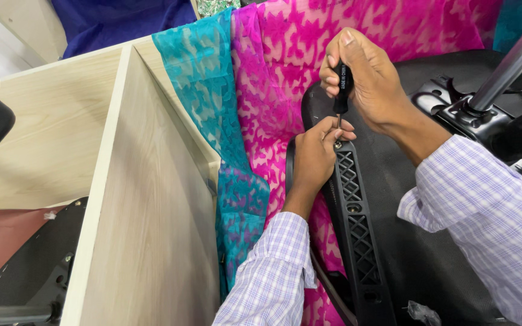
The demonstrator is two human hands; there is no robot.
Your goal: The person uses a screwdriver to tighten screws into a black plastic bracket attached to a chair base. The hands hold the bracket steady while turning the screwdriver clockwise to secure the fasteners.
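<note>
Our right hand (367, 75) grips the screwdriver (341, 90) upright on the top screw (338, 145) of the chair's black armrest bracket (354, 223), left hand (315, 160) pinching beside it; two lower holes look unfilled.

A furniture assembly workshop: bare wooden panels (134, 199) fill the left of the frame, an upturned office chair (406, 241) lies at right, patterned cloth (255, 90) spread beneath at centre.

You have no packages, signs or screens before you. The sole label is a band of small white print on the black screwdriver handle (342, 81), gripped in your right hand (367, 75).
</note>
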